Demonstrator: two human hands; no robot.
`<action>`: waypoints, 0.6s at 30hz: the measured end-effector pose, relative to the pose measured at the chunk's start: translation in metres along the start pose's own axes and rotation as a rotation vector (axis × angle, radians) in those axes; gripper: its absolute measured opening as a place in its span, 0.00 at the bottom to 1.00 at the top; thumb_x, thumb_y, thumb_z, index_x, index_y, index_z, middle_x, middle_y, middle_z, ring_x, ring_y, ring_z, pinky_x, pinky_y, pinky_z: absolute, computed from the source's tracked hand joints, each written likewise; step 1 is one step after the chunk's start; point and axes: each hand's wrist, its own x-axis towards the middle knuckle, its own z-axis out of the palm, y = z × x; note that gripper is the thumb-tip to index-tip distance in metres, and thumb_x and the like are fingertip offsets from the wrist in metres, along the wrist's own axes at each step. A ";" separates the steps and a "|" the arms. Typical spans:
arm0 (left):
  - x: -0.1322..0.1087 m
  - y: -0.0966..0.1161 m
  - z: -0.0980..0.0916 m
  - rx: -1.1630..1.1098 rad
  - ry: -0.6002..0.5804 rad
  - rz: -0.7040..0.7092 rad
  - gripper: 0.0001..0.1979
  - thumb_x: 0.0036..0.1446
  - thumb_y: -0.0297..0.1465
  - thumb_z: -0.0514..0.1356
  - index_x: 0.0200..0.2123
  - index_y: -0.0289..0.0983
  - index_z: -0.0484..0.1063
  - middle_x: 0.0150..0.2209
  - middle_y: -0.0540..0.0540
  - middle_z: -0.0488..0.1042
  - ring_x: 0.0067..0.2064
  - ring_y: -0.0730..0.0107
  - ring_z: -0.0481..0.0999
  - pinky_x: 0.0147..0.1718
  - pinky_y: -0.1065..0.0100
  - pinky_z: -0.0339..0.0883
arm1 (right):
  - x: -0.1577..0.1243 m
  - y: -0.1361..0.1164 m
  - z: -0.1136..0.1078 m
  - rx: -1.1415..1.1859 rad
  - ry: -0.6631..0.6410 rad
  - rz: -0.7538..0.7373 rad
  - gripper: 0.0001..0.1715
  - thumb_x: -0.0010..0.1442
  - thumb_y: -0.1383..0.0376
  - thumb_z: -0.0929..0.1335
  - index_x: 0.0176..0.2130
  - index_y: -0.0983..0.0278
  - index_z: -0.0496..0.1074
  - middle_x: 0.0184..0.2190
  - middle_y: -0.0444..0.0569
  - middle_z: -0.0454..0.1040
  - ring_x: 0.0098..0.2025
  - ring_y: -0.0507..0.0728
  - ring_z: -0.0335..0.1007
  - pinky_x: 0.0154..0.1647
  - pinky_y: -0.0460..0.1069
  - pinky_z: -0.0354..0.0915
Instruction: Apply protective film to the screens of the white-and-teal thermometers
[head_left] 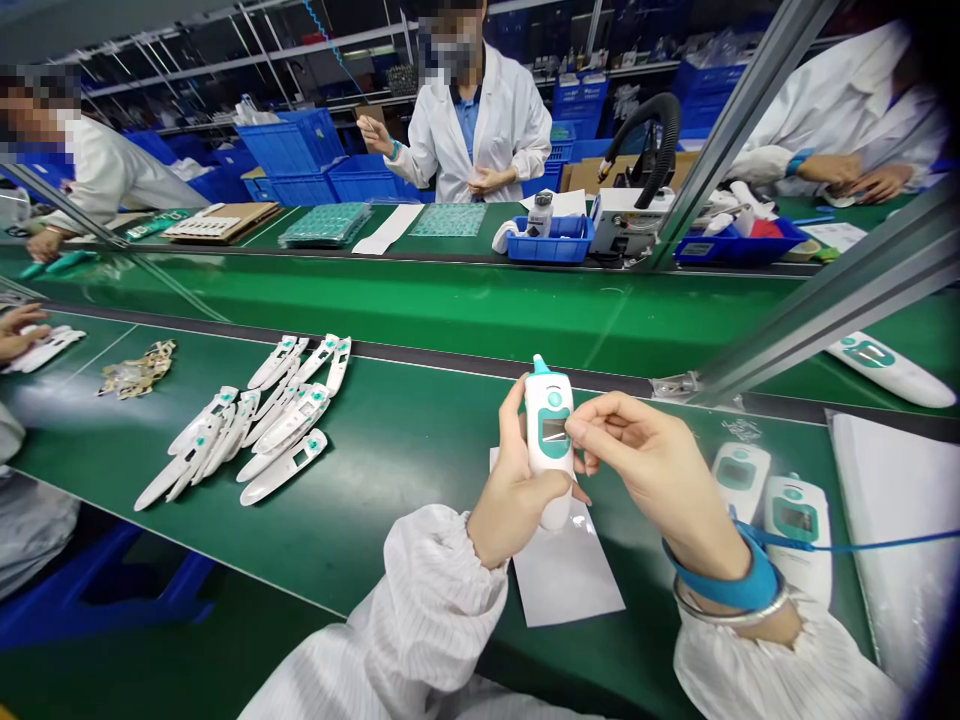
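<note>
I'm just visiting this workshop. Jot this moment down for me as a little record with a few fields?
Left hand: grips a white ear thermometer
Right hand: fingertips at its display
Beneath: white paper sheet on green conveyor belt
Beside: white plastic casings
Right wrist: blue strap
Across belt: co-worker in white coat
</note>
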 end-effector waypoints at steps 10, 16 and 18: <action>-0.001 0.001 0.002 -0.004 0.007 -0.001 0.48 0.43 0.17 0.58 0.63 0.48 0.39 0.38 0.51 0.67 0.34 0.73 0.71 0.29 0.70 0.71 | 0.000 0.000 0.002 -0.007 0.026 0.004 0.09 0.55 0.60 0.72 0.29 0.63 0.73 0.19 0.41 0.69 0.21 0.48 0.65 0.22 0.44 0.64; -0.001 0.002 0.002 0.004 0.022 -0.028 0.48 0.43 0.19 0.59 0.64 0.48 0.40 0.36 0.50 0.67 0.35 0.68 0.73 0.29 0.69 0.70 | 0.000 -0.001 0.003 -0.018 0.032 0.002 0.09 0.55 0.60 0.72 0.30 0.63 0.73 0.20 0.42 0.69 0.21 0.50 0.65 0.21 0.45 0.65; -0.002 0.003 0.003 0.007 0.025 -0.031 0.48 0.43 0.19 0.59 0.64 0.49 0.40 0.37 0.50 0.68 0.35 0.68 0.73 0.30 0.68 0.70 | 0.000 -0.002 0.003 -0.020 0.034 0.004 0.09 0.55 0.60 0.72 0.30 0.63 0.72 0.20 0.42 0.69 0.21 0.50 0.65 0.21 0.46 0.65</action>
